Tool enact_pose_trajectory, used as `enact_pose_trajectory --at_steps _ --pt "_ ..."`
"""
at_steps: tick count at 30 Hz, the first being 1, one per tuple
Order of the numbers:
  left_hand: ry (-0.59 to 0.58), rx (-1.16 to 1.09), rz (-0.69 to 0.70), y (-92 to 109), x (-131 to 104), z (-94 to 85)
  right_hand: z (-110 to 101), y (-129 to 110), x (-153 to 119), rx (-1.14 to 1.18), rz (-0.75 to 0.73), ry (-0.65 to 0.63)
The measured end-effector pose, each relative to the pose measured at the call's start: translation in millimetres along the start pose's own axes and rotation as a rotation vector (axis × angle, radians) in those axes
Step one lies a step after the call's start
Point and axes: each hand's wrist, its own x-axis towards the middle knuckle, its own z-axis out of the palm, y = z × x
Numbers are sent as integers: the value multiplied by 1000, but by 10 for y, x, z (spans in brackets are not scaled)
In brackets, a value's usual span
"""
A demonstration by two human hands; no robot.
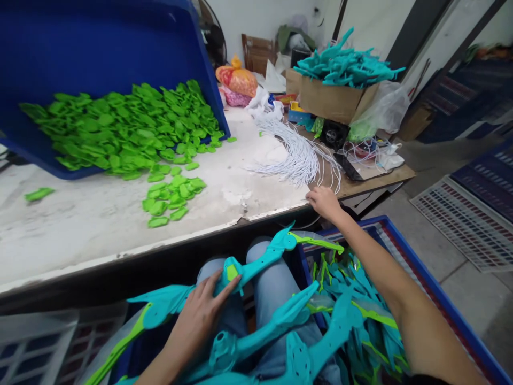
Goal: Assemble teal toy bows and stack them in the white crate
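Observation:
A turquoise toy bow (256, 267) with lime-green limb pieces lies across my lap. My left hand (204, 305) rests around its middle, thumb and fingers close to a green hexagonal piece (232, 272) set in the grip. Over at the table's front edge, my right hand (324, 203) has its fingers pinched together, just below a bundle of white cords (296, 160). Whatever may be between those fingertips is too small to make out. More turquoise bows (272, 323) lie below the first one, across my legs.
A tilted blue bin (120, 48) spills green pieces (172, 195) onto the white table (96, 224). Behind the cords stands a cardboard box (328, 99) heaped with turquoise parts (344, 64). At my right, a blue crate (444, 305) holds many bows.

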Motion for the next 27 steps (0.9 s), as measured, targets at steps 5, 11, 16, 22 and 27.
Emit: enact_pose_trajectory --at_steps 5,11,16,22,27 --pt "193 -142 27 116 168 -187 -119 -53 -126 259 50 79" --pt "-90 -718 -49 598 831 -327 -150 -7 -1107 1204 467 252" --pt "-576 -1280 -241 1141 1480 167 87 -61 -1874 1414 824 177" --pt "-887 -1712 -569 1669 1823 656 400 -103 -2049 1259 900 410" --pt "-890 -1816 -627 1853 1921 767 537 -72 -2029 1003 800 407"
